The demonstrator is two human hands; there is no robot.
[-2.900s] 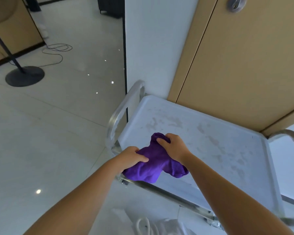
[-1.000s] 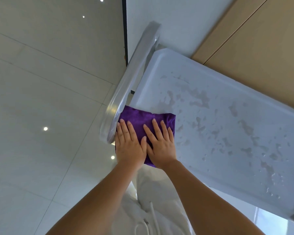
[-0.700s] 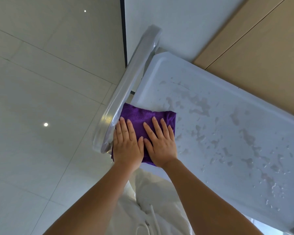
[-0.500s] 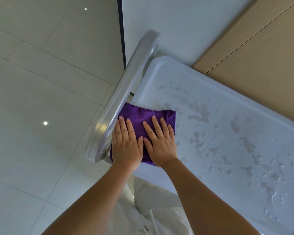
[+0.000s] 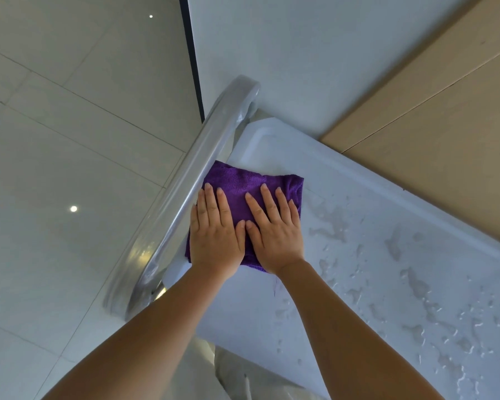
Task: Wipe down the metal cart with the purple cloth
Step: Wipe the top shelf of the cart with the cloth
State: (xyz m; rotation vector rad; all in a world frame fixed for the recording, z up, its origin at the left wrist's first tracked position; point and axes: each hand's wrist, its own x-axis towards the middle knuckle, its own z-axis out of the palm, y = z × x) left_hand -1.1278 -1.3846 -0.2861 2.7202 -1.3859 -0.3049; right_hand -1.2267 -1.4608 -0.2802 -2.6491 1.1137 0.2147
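Head view: cart handle (image 5: 185,197) borders purple cloth (image 5: 243,183); droplets (image 5: 416,284) rightward.

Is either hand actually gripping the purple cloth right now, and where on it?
Neither grips it. The left hand and right hand press flat on the purple cloth's near half, fingers straight.

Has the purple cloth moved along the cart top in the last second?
Yes. The purple cloth has slid away from the person along the handle rail, toward the cart top's far corner, under both flat hands.
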